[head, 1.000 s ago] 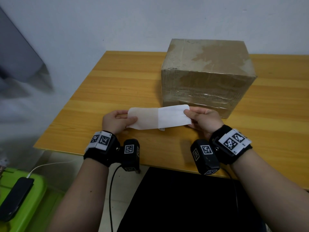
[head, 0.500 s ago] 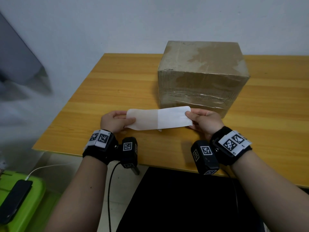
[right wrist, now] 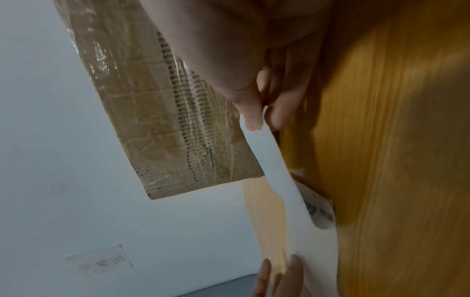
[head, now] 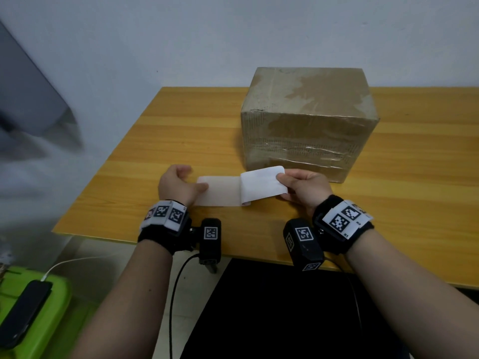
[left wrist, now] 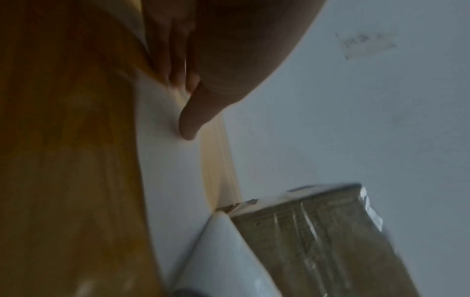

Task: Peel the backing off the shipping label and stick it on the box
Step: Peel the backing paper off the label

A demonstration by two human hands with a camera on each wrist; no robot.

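Barcode-like print on shipping label [right wrist: 321,209] underside, blurred; no text readable.

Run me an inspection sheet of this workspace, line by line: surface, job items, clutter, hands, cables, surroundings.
Surface: wooden table, bare around the work.
Job's things: label partly peeled from backing; box just behind, no label seen on it.
Clutter: nothing seen on the table.
Grippers: left hand pinches the backing's end; right hand pinches the label's end.
Cables: black cable hangs from the left wrist camera; white cable runs to the phone.
Surroundings: white wall; green bin on the floor, phone on top.
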